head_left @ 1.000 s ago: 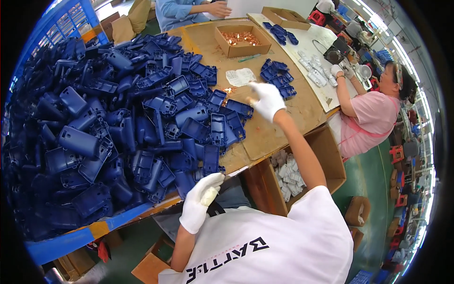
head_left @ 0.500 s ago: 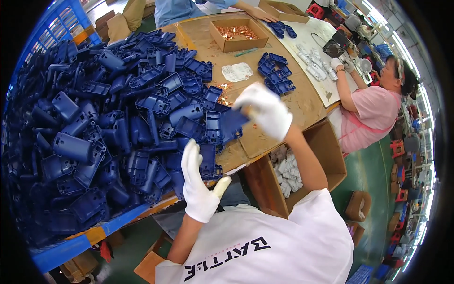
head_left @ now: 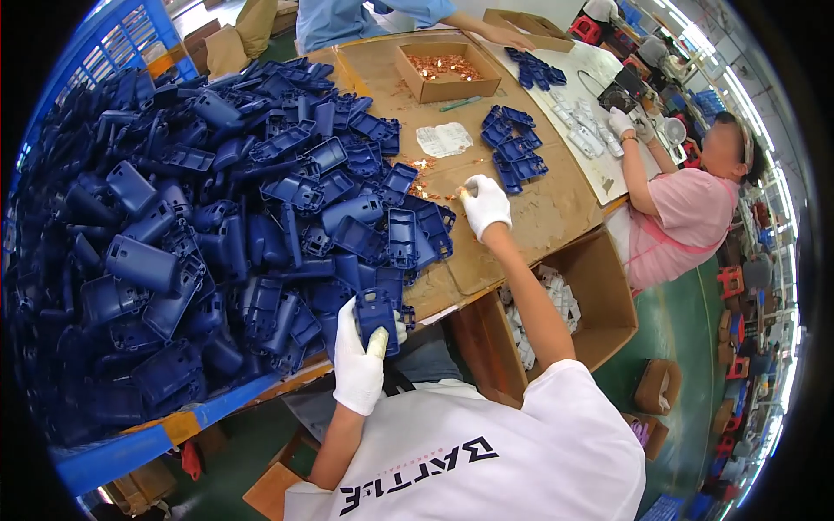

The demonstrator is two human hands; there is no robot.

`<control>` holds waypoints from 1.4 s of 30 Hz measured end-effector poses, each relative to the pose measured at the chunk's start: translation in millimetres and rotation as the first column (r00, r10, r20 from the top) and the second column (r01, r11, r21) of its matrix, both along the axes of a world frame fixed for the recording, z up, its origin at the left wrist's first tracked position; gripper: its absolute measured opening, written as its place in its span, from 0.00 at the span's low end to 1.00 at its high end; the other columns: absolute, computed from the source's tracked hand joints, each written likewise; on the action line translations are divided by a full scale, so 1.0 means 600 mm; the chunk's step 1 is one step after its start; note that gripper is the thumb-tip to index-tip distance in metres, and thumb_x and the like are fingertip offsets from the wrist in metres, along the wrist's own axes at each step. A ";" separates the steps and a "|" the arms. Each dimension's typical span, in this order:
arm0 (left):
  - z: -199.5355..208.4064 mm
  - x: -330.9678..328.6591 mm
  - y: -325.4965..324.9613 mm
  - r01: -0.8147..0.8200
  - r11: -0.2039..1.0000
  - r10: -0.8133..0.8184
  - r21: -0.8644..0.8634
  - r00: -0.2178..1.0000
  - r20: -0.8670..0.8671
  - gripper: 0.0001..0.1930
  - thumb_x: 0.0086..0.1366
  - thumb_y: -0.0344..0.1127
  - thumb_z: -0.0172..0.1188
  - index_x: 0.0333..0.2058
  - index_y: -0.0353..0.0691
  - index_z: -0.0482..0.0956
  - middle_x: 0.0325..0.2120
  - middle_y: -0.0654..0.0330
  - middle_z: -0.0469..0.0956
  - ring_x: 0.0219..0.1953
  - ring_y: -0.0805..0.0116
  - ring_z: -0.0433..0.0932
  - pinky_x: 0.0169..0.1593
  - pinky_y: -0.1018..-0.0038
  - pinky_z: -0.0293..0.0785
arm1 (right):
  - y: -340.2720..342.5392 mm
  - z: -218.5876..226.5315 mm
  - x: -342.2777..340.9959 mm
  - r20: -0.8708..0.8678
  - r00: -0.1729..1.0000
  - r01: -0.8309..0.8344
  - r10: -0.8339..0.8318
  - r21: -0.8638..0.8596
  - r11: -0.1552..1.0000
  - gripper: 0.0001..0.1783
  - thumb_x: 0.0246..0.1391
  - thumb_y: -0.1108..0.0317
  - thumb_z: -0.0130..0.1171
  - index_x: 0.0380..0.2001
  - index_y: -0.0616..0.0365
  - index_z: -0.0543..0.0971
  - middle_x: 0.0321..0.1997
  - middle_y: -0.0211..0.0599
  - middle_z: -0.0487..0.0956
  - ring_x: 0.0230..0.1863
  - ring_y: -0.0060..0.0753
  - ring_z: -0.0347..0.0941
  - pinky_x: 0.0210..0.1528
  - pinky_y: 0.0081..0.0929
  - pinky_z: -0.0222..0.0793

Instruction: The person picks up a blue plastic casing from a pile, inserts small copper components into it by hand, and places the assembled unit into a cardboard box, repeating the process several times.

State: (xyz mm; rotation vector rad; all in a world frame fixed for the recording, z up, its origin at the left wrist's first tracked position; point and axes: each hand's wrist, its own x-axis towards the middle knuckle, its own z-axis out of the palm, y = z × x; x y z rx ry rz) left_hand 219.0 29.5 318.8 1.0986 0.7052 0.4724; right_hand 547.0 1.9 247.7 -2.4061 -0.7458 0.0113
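Note:
My left hand (head_left: pixel 358 369), in a white glove, grips a dark blue plastic housing (head_left: pixel 376 314) at the front edge of a large heap of similar housings (head_left: pixel 143 263). The thumb lies across its face. My right hand (head_left: pixel 485 208), also gloved, is low over the cardboard-covered tabletop (head_left: pixel 521 234), its thumb and fingers drawn together. Whatever is between those fingertips is too small to make out. Just left of them lie scattered small copper-coloured pieces (head_left: pixel 420 184).
A carton of copper-coloured pieces (head_left: pixel 446 68), a crumpled white paper (head_left: pixel 444 139) and a group of blue housings (head_left: pixel 512 146) occupy the table. Below its right edge stands a carton of white parts (head_left: pixel 599 300). A co-worker in pink (head_left: pixel 673 208) sits at right; another person's hand (head_left: pixel 508 36) reaches in at the far side.
My left hand, spread and bare of parts before, has closed round a blue housing. My right hand, blurred beside a housing earlier, is lower over the table. The far person's hand has left the housings there.

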 end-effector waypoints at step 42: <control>-0.017 -0.029 -0.010 0.035 0.645 0.415 0.763 0.822 -0.389 0.20 0.60 0.34 0.62 0.50 0.39 0.70 0.30 0.43 0.80 0.32 0.40 0.80 0.35 0.54 0.76 | -0.014 0.139 -0.349 -0.086 0.653 -0.649 0.752 0.447 0.615 0.14 0.42 0.83 0.65 0.33 0.58 0.76 0.39 0.34 0.71 0.36 0.27 0.71 0.38 0.24 0.71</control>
